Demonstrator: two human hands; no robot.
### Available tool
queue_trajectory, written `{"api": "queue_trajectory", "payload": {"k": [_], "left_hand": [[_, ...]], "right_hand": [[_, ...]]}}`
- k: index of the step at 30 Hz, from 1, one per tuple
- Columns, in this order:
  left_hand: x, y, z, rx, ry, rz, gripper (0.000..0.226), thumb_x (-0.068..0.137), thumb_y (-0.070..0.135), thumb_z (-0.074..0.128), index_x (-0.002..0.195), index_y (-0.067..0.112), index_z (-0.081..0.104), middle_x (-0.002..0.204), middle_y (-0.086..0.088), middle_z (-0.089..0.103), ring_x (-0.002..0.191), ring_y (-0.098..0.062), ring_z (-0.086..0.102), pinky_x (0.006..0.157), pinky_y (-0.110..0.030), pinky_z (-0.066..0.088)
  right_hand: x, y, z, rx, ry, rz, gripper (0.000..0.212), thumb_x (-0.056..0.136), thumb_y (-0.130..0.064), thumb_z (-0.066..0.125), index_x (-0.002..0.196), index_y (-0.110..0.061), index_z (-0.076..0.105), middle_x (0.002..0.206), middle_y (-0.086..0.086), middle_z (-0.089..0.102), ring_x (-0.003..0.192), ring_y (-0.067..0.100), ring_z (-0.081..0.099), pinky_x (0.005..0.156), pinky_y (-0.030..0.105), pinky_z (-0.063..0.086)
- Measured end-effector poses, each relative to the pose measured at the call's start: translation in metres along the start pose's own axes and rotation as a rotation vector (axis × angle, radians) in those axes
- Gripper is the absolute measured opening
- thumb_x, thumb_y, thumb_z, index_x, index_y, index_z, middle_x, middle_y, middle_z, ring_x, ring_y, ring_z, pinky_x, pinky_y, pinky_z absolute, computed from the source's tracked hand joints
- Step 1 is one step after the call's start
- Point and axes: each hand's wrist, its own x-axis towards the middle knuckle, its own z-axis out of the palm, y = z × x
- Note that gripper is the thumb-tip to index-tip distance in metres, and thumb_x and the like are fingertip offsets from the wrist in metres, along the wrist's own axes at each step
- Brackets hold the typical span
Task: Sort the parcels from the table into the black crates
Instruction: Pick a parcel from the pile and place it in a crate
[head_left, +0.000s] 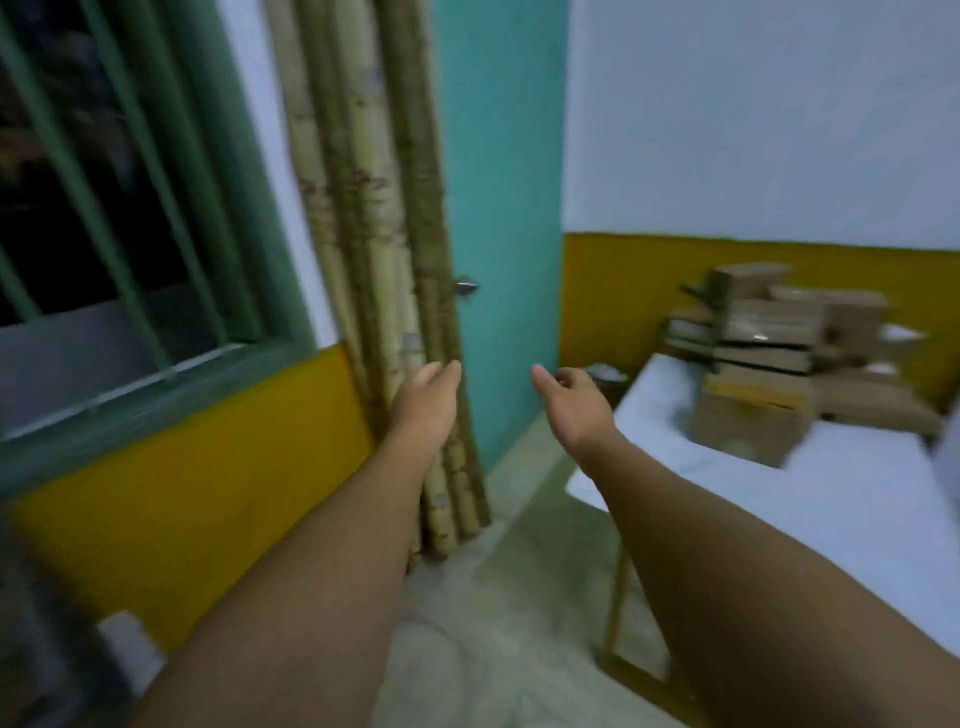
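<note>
My left hand (428, 400) and right hand (571, 402) hung apart, empty; the leaning parcels (769, 358) at three o'clock looked ready to topple if grabbed carelessly.

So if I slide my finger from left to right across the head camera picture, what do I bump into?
Window with green bars → bamboo poles → left hand → teal door → right hand → table with a white cover bearing the pile of brown parcels.
</note>
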Motion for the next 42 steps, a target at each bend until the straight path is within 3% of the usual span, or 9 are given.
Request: {"api": "queue_trajectory", "payload": {"k": [4,8,12,16,20,27,31,38,42], "left_hand": [[-0.027,0.049,0.132,-0.021,-0.245,0.064,0.044,0.1,0.031,0.052,0.135,0.006,0.056,0.137,-0.002,0.058,0.126,-0.019,0.052,0.097,-0.025,0.038],[-0.062,0.087,0.241,-0.047,-0.465,0.046,0.044,0.1,0.035,0.05,0.138,0.013,0.055,0.132,-0.001,0.058,0.108,-0.017,0.05,0.083,-0.024,0.034],[-0.078,0.098,0.333,-0.019,-0.593,0.013,0.043,0.1,0.041,0.047,0.134,0.016,0.056,0.13,-0.007,0.058,0.11,-0.027,0.054,0.09,-0.037,0.045],[-0.061,0.099,0.404,0.006,-0.664,0.014,0.042,0.1,0.044,0.045,0.134,0.021,0.056,0.121,-0.007,0.058,0.098,-0.02,0.051,0.066,-0.026,0.041],[0.0,0.102,0.465,-0.013,-0.664,-0.018,0.04,0.1,0.042,0.046,0.133,0.019,0.054,0.11,-0.004,0.056,0.095,-0.02,0.049,0.08,-0.035,0.039],[0.093,0.079,0.549,0.126,-0.707,-0.013,0.029,0.1,0.036,0.046,0.116,0.016,0.059,0.088,-0.002,0.054,0.075,-0.016,0.049,0.069,-0.033,0.042],[0.135,0.058,0.578,0.262,-0.653,-0.011,0.033,0.098,0.032,0.049,0.125,0.014,0.056,0.107,-0.007,0.057,0.084,-0.019,0.05,0.071,-0.035,0.043],[0.186,0.018,0.632,0.378,-0.63,-0.093,0.066,0.099,0.044,0.047,0.153,0.011,0.027,0.152,-0.015,0.036,0.133,-0.036,0.042,0.099,-0.042,0.041],[0.186,-0.005,0.657,0.372,-0.693,-0.186,0.068,0.097,0.049,0.05,0.148,0.008,0.031,0.143,-0.016,0.046,0.122,-0.035,0.051,0.084,-0.038,0.042]], "right_hand": [[-0.002,0.049,-0.132,0.013,0.18,0.103,0.067,0.098,-0.052,0.051,0.146,-0.007,0.042,0.147,0.009,0.048,0.134,0.029,0.045,0.101,0.032,0.036],[-0.01,0.096,-0.237,0.003,0.394,0.197,0.067,0.096,-0.055,0.051,0.147,-0.011,0.041,0.144,0.009,0.05,0.129,0.029,0.048,0.098,0.033,0.039],[-0.012,0.138,-0.296,0.011,0.525,0.306,0.07,0.095,-0.057,0.05,0.149,-0.014,0.039,0.151,0.008,0.044,0.135,0.028,0.045,0.106,0.039,0.038],[0.016,0.172,-0.333,0.014,0.592,0.365,0.07,0.095,-0.055,0.052,0.15,-0.014,0.036,0.153,0.008,0.042,0.136,0.028,0.043,0.106,0.041,0.038],[0.084,0.19,-0.353,-0.006,0.627,0.361,0.069,0.092,-0.058,0.051,0.146,-0.016,0.042,0.147,0.006,0.049,0.132,0.028,0.047,0.105,0.044,0.042],[0.197,0.241,-0.343,-0.063,0.526,0.538,0.069,0.097,-0.055,0.048,0.151,-0.014,0.032,0.154,0.011,0.04,0.137,0.031,0.042,0.108,0.044,0.038],[0.256,0.265,-0.339,-0.075,0.459,0.602,0.071,0.098,-0.053,0.047,0.152,-0.011,0.03,0.154,0.014,0.038,0.137,0.034,0.041,0.106,0.043,0.038],[0.322,0.322,-0.323,-0.042,0.394,0.742,0.068,0.097,-0.057,0.048,0.144,-0.008,0.04,0.139,0.014,0.05,0.122,0.032,0.052,0.1,0.043,0.046],[0.334,0.35,-0.319,0.054,0.388,0.781,0.052,0.101,-0.048,0.047,0.135,-0.009,0.045,0.116,0.007,0.052,0.1,0.021,0.049,0.091,0.036,0.043]]}}
